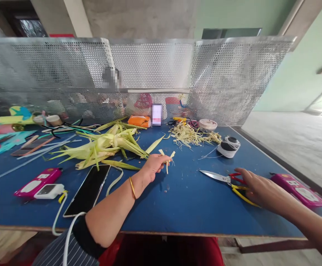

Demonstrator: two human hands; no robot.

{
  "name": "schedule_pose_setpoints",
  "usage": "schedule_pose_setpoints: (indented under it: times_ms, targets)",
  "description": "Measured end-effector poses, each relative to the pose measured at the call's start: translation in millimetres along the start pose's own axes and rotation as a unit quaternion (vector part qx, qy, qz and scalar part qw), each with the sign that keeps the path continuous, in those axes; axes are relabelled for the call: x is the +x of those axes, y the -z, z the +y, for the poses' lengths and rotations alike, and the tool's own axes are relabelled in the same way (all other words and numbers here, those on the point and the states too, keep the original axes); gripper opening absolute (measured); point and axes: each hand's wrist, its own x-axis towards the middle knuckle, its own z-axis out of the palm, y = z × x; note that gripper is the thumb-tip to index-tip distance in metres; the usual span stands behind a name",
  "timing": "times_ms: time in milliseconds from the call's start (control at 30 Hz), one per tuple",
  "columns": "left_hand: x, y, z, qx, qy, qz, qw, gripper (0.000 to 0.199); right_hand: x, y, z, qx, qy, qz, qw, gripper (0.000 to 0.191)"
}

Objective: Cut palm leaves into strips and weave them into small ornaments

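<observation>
Pinched between the thumb and fingers of my left hand are a few short pale corn husk strips, crossing each other, with fine thread-like ends. A gold bangle is on that wrist. At the right, my right hand has its fingers on the handles of the scissors, one red and one yellow. The scissor blades point left and look closed, low over the blue table. Behind my left hand lies a heap of green corn husks. Shredded husk strips are piled farther back.
A white thread spool stands at the back right. Magenta packs lie at both sides. A phone with a white cable is at left. A perforated metal screen borders the back; an orange pack sits before it.
</observation>
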Motion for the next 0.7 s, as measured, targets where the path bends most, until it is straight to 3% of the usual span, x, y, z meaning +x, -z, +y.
schedule_pose_setpoints:
  times_ms: [67, 133, 200, 267, 333, 367, 433, 500, 567, 633, 700]
  targets:
    - [2, 1.5, -1, -0.005, 0.004, 0.008, 1.000, 0.019, -5, 2, -8, 0.105, -0.021, -0.036, 0.994, 0.050]
    - [3, 2.0, -1, -0.004, 0.011, 0.010, 1.000, 0.019, -12, 6, -28, 0.266, -0.053, -0.048, 0.961, 0.053]
    - [3, 1.7, -1, -0.003, 0.015, 0.003, 1.000, 0.020, -17, 11, -58, 0.468, -0.101, -0.092, 0.873, 0.062]
    - [2, 1.1, 0, -0.005, 0.014, -0.003, 1.000, 0.023, -18, 20, -91, 0.628, -0.158, -0.159, 0.745, 0.060]
    - [1, 1.0, 0, -0.009, 0.015, -0.002, 1.000, 0.028, -14, 29, -119, 0.712, -0.181, -0.237, 0.636, 0.054]
    - [2, 1.3, 0, -0.011, 0.015, 0.002, 1.000, 0.030, -11, 32, -129, 0.739, -0.179, -0.260, 0.595, 0.053]
    - [3, 2.6, 0, -0.016, 0.015, 0.010, 1.000, 0.034, -5, 36, -142, 0.767, -0.169, -0.291, 0.547, 0.050]
    - [5, 4.5, -1, -0.022, 0.009, 0.014, 1.000, 0.037, -1, 37, -146, 0.776, -0.153, -0.306, 0.530, 0.051]
    - [7, 6.5, -3, -0.031, 0.001, 0.011, 0.999, 0.038, 1, 36, -145, 0.769, -0.132, -0.316, 0.540, 0.054]
    - [9, 7.9, -4, -0.039, -0.008, 0.006, 0.999, 0.038, 3, 37, -145, 0.742, -0.109, -0.314, 0.582, 0.058]
    - [10, 8.7, -5, -0.046, -0.013, 0.006, 0.999, 0.036, 6, 40, -149, 0.697, -0.090, -0.304, 0.643, 0.063]
